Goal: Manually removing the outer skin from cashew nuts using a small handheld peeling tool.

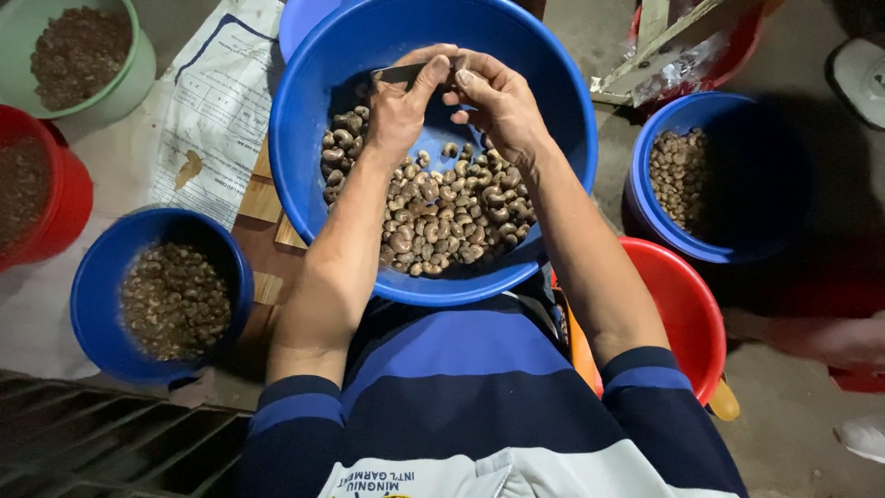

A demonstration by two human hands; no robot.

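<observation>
Both hands are up over the big blue basin (562,111), meeting near its far rim. The left hand (398,109) has its fingers (426,78) curled tight around a thin dark blade-like tool (398,72), thumb laid along it. The right hand (498,101) is pressed right against the left, its fingers (472,66) pinched together at the tool's tip; something small seems to sit in that pinch, but it is too hidden to tell what. Below the hands, a heap of pale brown nuts (442,217) fills the near half of the basin, which rests on the person's lap above the striped blue shirt (461,387).

To the left, a smaller blue bucket (92,286) holds more nuts, with a red bucket (69,207) and a green bucket (129,78) of darker bits beyond it. To the right stand another blue bucket (737,240) with nuts and a red basin (691,314) just beside the right forearm. A printed paper sheet (217,111) lies on the floor at left.
</observation>
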